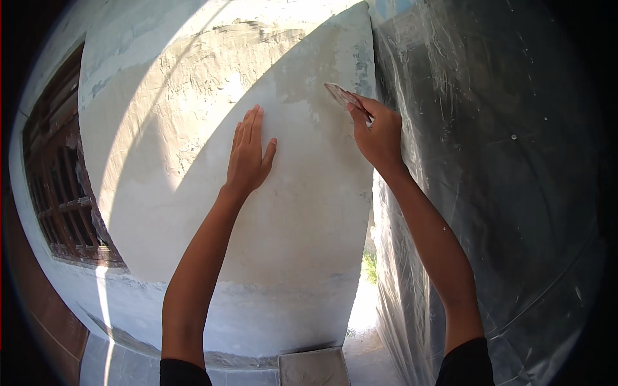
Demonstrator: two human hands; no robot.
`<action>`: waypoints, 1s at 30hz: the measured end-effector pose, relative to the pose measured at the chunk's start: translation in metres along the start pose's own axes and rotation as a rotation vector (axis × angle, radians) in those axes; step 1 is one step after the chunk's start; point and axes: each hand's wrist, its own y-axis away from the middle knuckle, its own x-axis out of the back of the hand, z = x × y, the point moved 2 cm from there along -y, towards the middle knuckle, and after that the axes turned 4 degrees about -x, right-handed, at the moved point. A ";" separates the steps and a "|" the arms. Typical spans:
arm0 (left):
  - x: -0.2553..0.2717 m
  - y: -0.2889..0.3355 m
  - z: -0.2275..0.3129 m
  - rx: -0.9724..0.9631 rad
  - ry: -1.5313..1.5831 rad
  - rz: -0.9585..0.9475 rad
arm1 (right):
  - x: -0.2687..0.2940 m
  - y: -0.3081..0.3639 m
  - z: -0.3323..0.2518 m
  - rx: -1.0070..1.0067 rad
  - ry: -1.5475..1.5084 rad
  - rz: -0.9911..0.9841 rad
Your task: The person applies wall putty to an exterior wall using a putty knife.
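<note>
My left hand (248, 154) lies against the plastered wall (290, 212), fingers stretched out and thumb apart, holding nothing. Higher up and to the right, my right hand (381, 134) is closed round a putty scraper (341, 95), a thin flat tool with a pale face and reddish parts. Its tip points up and left, close to the wall near the right edge; whether it touches the surface I cannot tell. Around the scraper the plaster shows damp-looking, patchy grey areas. My fingers hide the scraper's lower end.
A brown wooden window with bars (64, 193) is at the left. Rough, sunlit plaster (212, 71) covers the upper wall. Clear plastic sheeting (412, 257) hangs along the right, beside the wall's edge. A grey square slab (313, 368) lies at the wall's foot.
</note>
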 end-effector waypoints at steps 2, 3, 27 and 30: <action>-0.006 -0.009 -0.005 -0.028 -0.042 -0.009 | -0.012 -0.004 0.010 0.172 0.027 0.040; -0.008 -0.013 -0.005 -0.058 -0.079 -0.014 | -0.016 -0.005 0.014 0.254 0.079 0.040; -0.030 -0.019 -0.023 -0.121 -0.133 0.056 | -0.066 0.032 0.058 0.356 0.709 -0.277; -0.029 -0.018 -0.023 -0.117 -0.123 0.058 | -0.062 0.057 0.063 0.427 0.791 -0.320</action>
